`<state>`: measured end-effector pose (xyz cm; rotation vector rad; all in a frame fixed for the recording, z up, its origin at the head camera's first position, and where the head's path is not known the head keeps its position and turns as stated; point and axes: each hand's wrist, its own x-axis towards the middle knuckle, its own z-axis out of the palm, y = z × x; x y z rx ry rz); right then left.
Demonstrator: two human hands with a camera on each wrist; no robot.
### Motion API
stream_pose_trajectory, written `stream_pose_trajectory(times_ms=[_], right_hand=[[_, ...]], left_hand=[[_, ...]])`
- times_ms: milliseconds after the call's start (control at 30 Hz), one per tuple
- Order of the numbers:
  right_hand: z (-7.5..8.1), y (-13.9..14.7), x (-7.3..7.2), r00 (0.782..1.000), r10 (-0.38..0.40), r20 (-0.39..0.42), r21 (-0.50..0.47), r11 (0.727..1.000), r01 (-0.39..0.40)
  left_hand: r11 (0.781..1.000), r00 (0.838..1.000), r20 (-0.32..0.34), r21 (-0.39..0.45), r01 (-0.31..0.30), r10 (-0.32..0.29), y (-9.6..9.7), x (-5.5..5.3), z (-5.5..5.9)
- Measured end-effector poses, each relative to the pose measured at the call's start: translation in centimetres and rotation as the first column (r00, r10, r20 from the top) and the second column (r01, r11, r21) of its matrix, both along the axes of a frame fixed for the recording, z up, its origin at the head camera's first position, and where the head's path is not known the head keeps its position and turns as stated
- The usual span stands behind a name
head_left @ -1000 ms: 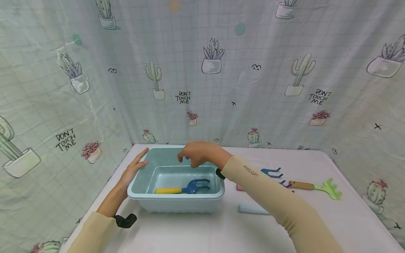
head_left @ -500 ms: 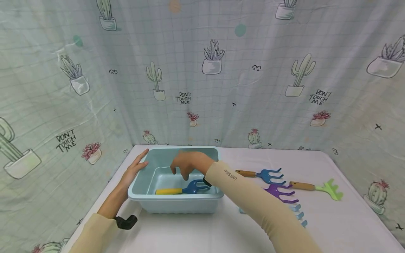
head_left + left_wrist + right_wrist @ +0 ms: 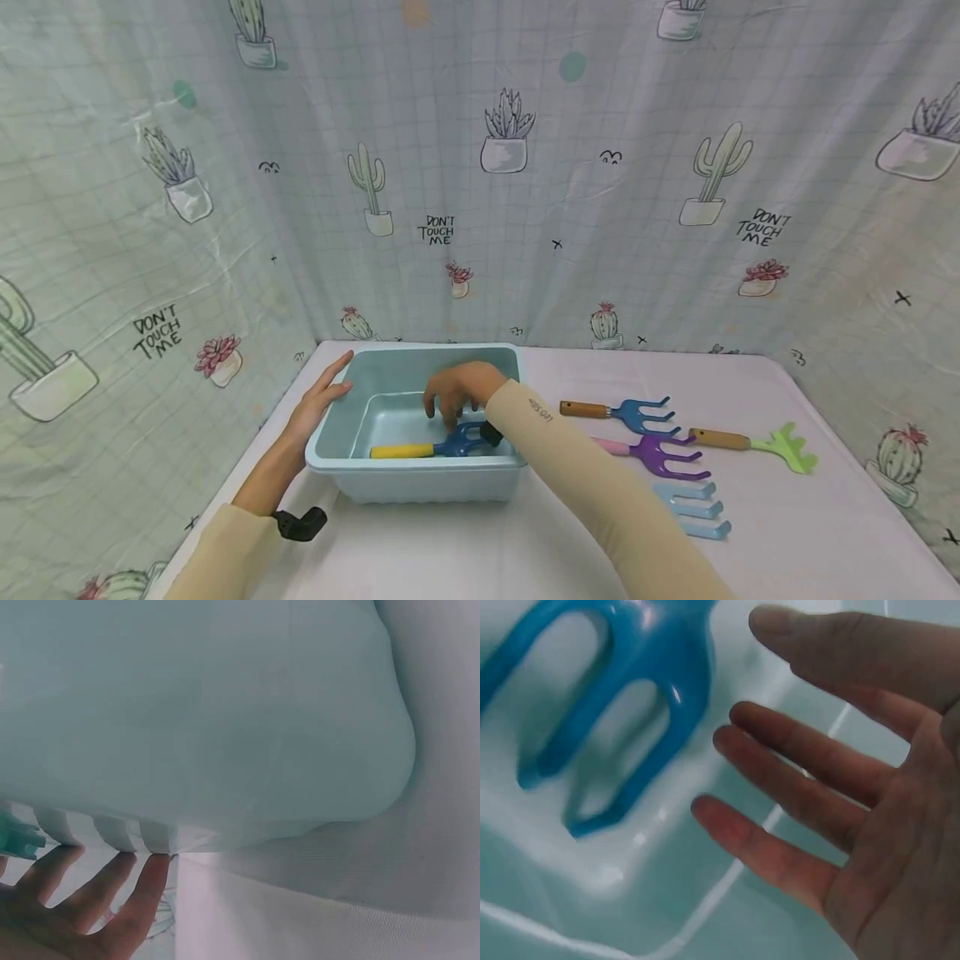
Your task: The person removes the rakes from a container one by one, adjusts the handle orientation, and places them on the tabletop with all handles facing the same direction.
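A light-blue plastic basin stands on the table. My left hand rests at its left side, thumb by the rim; in the left wrist view, straight fingers touch the outer wall. Inside the basin lies a hand rake with blue tines and a yellow handle. My right hand reaches down into the basin over the rake's blue head. In the right wrist view its fingers are spread and hold nothing, with the blue tines just beyond the fingertips.
Right of the basin lie several more hand rakes: a blue one with a wooden handle, a purple one with a pink handle, a light-blue one partly under my right arm, and a green one. A cactus-print curtain surrounds the table.
My right hand has moved lower into the basin, first leftward, then slightly back right over the blue rake head. The forearm uncovers more rakes on the table. My left hand stays put.
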<state>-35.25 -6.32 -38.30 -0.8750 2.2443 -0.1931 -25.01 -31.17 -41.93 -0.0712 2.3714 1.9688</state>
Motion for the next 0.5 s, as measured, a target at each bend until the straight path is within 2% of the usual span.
stream_pose_trajectory(times_ms=[100,333,500], right_hand=[[-0.15,0.30,-0.33,0.998,-0.031,0.048,0.009,0.999,0.031],[-0.45,0.51,-0.42,0.994,-0.022,0.111,0.010,1.000,0.021],[-0.58,0.70,-0.06,0.992,-0.029,0.125,0.019,0.999,0.026]], left_hand=[[1.000,1.000,-0.008,-0.014,0.001,-0.001,-0.03,0.02,0.16],[1.000,1.000,0.005,-0.018,-0.013,0.013,0.00,0.30,0.30],[1.000,1.000,0.001,-0.019,-0.007,0.007,0.20,0.46,0.26]])
